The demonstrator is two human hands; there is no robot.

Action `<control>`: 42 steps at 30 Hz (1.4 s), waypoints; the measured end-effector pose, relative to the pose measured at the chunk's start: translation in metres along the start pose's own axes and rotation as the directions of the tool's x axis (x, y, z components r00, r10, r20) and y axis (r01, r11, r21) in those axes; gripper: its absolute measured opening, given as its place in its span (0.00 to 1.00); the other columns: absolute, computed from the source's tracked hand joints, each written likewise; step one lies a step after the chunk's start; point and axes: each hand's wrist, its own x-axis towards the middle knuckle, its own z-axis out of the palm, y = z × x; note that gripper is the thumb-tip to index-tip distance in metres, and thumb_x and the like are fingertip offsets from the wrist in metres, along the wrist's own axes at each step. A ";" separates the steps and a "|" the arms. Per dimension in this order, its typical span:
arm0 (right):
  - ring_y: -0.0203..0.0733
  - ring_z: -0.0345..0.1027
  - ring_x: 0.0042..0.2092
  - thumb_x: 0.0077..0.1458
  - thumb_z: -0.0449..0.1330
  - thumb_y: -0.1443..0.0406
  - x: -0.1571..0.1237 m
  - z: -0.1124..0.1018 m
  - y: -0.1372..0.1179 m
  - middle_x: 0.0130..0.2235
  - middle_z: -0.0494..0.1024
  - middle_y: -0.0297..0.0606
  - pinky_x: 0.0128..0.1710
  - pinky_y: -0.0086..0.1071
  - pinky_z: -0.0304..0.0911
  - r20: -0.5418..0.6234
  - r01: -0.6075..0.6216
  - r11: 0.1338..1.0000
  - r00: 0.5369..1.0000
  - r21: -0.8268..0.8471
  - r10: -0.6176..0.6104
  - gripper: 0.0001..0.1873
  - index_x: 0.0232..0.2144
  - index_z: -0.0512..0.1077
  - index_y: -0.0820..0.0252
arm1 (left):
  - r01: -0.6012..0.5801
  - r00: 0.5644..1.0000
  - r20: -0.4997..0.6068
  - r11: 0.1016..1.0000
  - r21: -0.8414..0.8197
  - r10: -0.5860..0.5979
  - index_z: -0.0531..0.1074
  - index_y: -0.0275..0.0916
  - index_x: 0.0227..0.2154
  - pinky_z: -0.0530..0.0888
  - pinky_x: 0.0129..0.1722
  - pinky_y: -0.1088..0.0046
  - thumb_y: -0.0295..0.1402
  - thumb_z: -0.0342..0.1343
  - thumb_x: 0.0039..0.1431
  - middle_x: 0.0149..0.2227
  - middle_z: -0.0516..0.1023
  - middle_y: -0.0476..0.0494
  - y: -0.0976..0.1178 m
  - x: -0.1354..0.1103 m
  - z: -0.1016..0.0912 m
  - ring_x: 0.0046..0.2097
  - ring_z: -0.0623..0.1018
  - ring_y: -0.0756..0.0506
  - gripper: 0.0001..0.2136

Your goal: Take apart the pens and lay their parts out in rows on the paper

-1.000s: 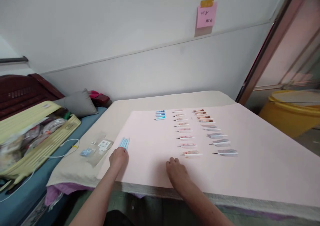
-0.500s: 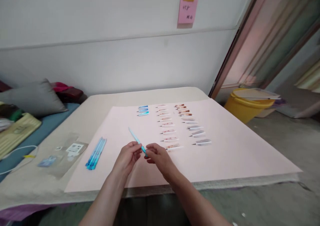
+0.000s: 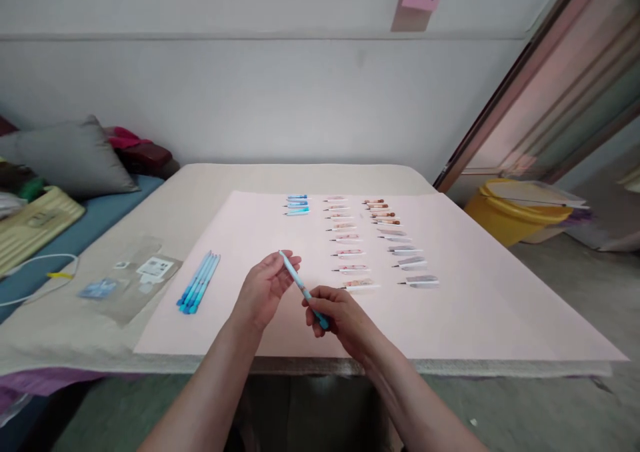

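Note:
A light-blue pen (image 3: 296, 277) slants across in front of me, above the pink sheet (image 3: 480, 312). Its darker blue end is in the fingers of my right hand (image 3: 343, 315), which is closed around it. At the pale, narrow end, the thumb and fingers of my left hand (image 3: 267, 285) are closed on the pen. To the left lies a bunch of blue pens (image 3: 199, 282). Just beyond my hands, a column of slim pink-patterned pieces with dark tips (image 3: 350, 253) runs away from me.
Blue pieces (image 3: 297, 204), brown-topped ones (image 3: 384, 215) and grey ones (image 3: 413, 262) lie in rows on the sheet. A clear plastic bag (image 3: 133, 292) is at the left. Grey pillow (image 3: 70, 155) and yellow bucket (image 3: 515, 215) flank the table.
The view has tipped down and shifted left. My left hand has slid toward the pen's pale end, and my right hand has moved right, holding the blue end.

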 end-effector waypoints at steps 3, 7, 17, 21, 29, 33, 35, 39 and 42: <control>0.32 0.63 0.21 0.55 0.52 0.56 -0.001 0.003 0.000 0.24 0.73 0.37 0.21 0.26 0.53 0.105 -0.006 0.997 0.994 0.076 -0.002 0.16 0.34 0.69 0.64 | 0.054 0.994 0.092 0.998 0.013 -0.055 0.72 0.33 0.34 0.71 0.35 0.72 0.33 0.57 0.52 0.35 0.77 0.37 -0.006 -0.005 0.003 0.36 0.76 0.47 0.09; 0.28 0.54 0.16 0.57 0.49 0.56 0.003 0.007 0.002 0.17 0.66 0.30 0.17 0.24 0.46 0.082 0.043 0.997 0.996 0.063 -0.048 0.17 0.29 0.68 0.63 | 0.078 0.986 0.146 0.995 0.058 -0.086 0.71 0.33 0.31 0.66 0.22 0.76 0.35 0.57 0.51 0.31 0.76 0.40 -0.017 -0.007 0.006 0.24 0.71 0.52 0.09; 0.30 0.56 0.17 0.56 0.48 0.62 0.008 0.010 0.008 0.16 0.65 0.31 0.20 0.26 0.50 -0.177 0.104 0.683 0.928 -0.723 -0.328 0.17 0.18 0.60 0.60 | -0.025 0.989 -0.140 0.989 0.143 0.046 0.73 0.31 0.25 0.70 0.38 0.68 0.31 0.60 0.46 0.26 0.75 0.41 -0.031 -0.001 0.016 0.33 0.75 0.47 0.07; 0.30 0.55 0.17 0.55 0.50 0.62 0.010 0.011 0.009 0.16 0.64 0.30 0.19 0.26 0.49 -0.219 0.076 0.751 0.933 -0.656 -0.286 0.13 0.20 0.63 0.60 | -0.024 0.986 -0.162 0.990 0.142 0.047 0.73 0.32 0.25 0.70 0.37 0.68 0.33 0.61 0.46 0.26 0.75 0.41 -0.033 -0.002 0.015 0.33 0.75 0.46 0.08; 0.28 0.50 0.16 0.53 0.52 0.53 0.003 -0.003 0.001 0.17 0.65 0.30 0.18 0.26 0.45 0.026 -0.054 0.991 0.998 0.122 0.052 0.18 0.27 0.68 0.64 | 0.172 0.976 0.123 0.983 0.055 -0.178 0.74 0.32 0.34 0.69 0.39 0.67 0.35 0.59 0.49 0.39 0.76 0.33 -0.019 -0.005 0.013 0.39 0.74 0.44 0.12; 0.28 0.44 0.15 0.53 0.52 0.57 0.000 -0.001 -0.001 0.15 0.61 0.28 0.18 0.26 0.41 0.050 -0.062 0.996 0.997 0.068 0.058 0.14 0.27 0.67 0.63 | 0.074 0.996 0.048 0.996 0.055 -0.077 0.73 0.32 0.28 0.68 0.40 0.69 0.32 0.62 0.46 0.33 0.76 0.38 -0.016 -0.002 0.013 0.40 0.74 0.44 0.08; 0.29 0.45 0.16 0.52 0.52 0.59 0.001 0.003 0.001 0.14 0.60 0.28 0.18 0.27 0.40 -0.074 0.025 0.983 0.996 -0.183 -0.039 0.12 0.23 0.65 0.61 | 0.031 1.000 0.000 0.995 0.090 -0.031 0.73 0.32 0.26 0.68 0.41 0.69 0.32 0.63 0.44 0.29 0.75 0.40 -0.017 -0.001 0.012 0.38 0.75 0.45 0.08; 0.32 0.48 0.21 0.51 0.54 0.61 0.003 0.008 0.005 0.16 0.59 0.30 0.22 0.29 0.41 -0.220 0.122 0.659 0.884 -0.742 -0.412 0.13 0.18 0.61 0.59 | -0.025 0.992 -0.112 0.973 0.228 0.052 0.72 0.33 0.23 0.67 0.42 0.68 0.36 0.63 0.44 0.26 0.74 0.42 -0.020 -0.002 0.010 0.34 0.74 0.47 0.10; 0.32 0.48 0.21 0.52 0.52 0.60 0.005 0.007 0.005 0.16 0.58 0.30 0.22 0.29 0.42 -0.248 0.107 0.685 0.883 -0.720 -0.399 0.14 0.18 0.62 0.59 | 0.039 0.999 -0.005 0.985 0.167 -0.039 0.74 0.34 0.32 0.67 0.44 0.64 0.37 0.59 0.49 0.33 0.76 0.38 -0.018 -0.005 0.011 0.39 0.75 0.45 0.11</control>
